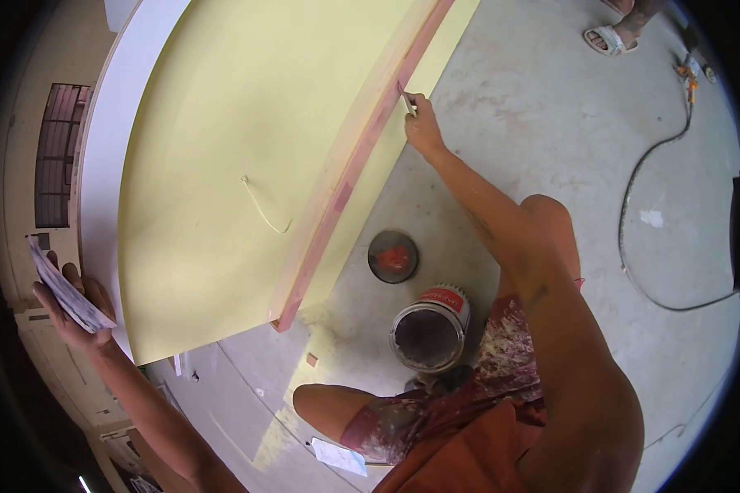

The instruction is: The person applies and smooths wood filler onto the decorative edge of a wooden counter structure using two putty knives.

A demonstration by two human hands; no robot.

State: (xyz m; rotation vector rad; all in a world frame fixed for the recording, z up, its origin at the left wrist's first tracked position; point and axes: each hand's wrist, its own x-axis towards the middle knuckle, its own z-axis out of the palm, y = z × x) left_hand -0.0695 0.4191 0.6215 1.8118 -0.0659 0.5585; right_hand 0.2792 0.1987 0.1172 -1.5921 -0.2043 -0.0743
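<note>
At the far left my left hand [78, 312] is closed round a flat, pale piece with dark smears [67, 287], beside the white edge of a large yellow panel [214, 246]. My right hand [423, 127] grips a small thin tool [407, 100], whose tip touches the pinkish strip [345, 187] running diagonally along the panel. A short pale cord [263, 209] shows on the panel face. Below my right arm, an open can [427, 337] with dark contents and a red label stands on the floor, near a round dark lid [393, 256] with a red patch.
Another person's sandalled foot [612, 39] is at the top right. A hose [625, 197] with orange fittings curves over the grey floor [526, 123] on the right. A folded paper [339, 457] lies beside my bent leg. A barred window [62, 156] is at the left.
</note>
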